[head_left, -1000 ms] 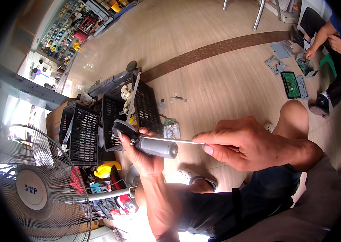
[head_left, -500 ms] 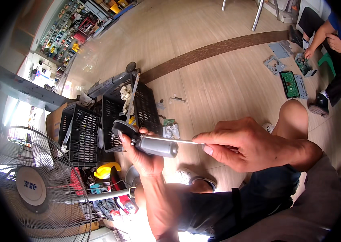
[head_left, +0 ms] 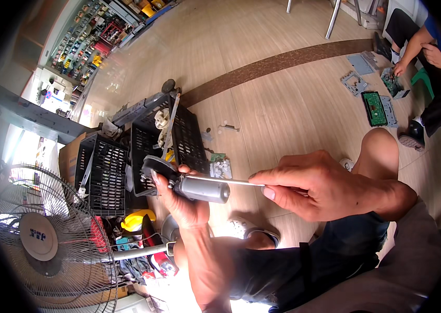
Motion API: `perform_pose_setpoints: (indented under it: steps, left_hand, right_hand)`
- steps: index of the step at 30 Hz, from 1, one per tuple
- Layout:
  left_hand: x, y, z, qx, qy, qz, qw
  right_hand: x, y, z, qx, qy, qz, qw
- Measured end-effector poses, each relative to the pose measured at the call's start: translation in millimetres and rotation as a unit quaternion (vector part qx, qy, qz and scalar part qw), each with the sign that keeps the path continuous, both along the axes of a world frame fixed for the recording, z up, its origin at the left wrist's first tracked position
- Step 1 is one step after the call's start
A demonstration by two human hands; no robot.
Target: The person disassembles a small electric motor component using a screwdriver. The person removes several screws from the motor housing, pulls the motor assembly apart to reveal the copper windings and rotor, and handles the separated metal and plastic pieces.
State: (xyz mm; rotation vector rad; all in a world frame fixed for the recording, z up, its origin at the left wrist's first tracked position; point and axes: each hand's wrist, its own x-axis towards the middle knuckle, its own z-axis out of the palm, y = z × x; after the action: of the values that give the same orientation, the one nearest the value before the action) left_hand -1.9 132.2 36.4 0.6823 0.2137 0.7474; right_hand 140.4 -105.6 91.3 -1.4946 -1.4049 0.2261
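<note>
My left hand (head_left: 184, 201) grips a small grey cylindrical motor (head_left: 202, 189) with a dark round plate (head_left: 156, 168) at its left end. It holds the motor level in front of me, above my knees. My right hand (head_left: 322, 185) is closed around the handle of a screwdriver; its thin metal shaft (head_left: 223, 181) runs leftward along the top of the motor toward the dark plate. The handle is hidden inside my fist.
Two black plastic crates (head_left: 103, 172) with loose parts stand on the wooden floor at left. A standing fan (head_left: 38, 240) lies at lower left. Circuit boards (head_left: 374, 107) lie at upper right beside a seated person (head_left: 434, 68). A small part (head_left: 220, 168) lies near the crates.
</note>
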Motion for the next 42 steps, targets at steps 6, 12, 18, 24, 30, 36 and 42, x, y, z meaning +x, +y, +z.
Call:
perform_pose_setpoints:
  steps: [6,12,18,24,30,36,42]
  left_hand:
    - [-7,3,-1,0.035,0.009,0.015,0.999]
    - [-9,7,-6,0.043,0.021,0.044,0.998]
    - [-8,-3,7,0.040,0.048,0.013,0.998]
    - [-11,7,-4,-0.004,0.039,0.016,0.999]
    - [-14,8,-3,0.040,0.046,0.055,0.997]
    - [-17,9,-6,0.073,0.062,0.071,0.993]
    - [-14,7,-6,0.078,0.064,0.098,0.990]
  right_hand:
    - [1,1,-2,-0.019,0.087,0.042,0.995]
    - [-1,3,-9,0.002,0.053,0.033,0.998]
    - [-5,4,-13,0.029,-0.069,0.006,0.997]
    - [-11,6,-21,0.031,-0.084,-0.005,0.996]
    - [-3,4,-12,-0.183,0.527,0.177,0.811]
    - [-7,6,-27,-0.197,0.596,0.200,0.752]
    - [-23,1,-39,0.014,-0.183,-0.047,0.982]
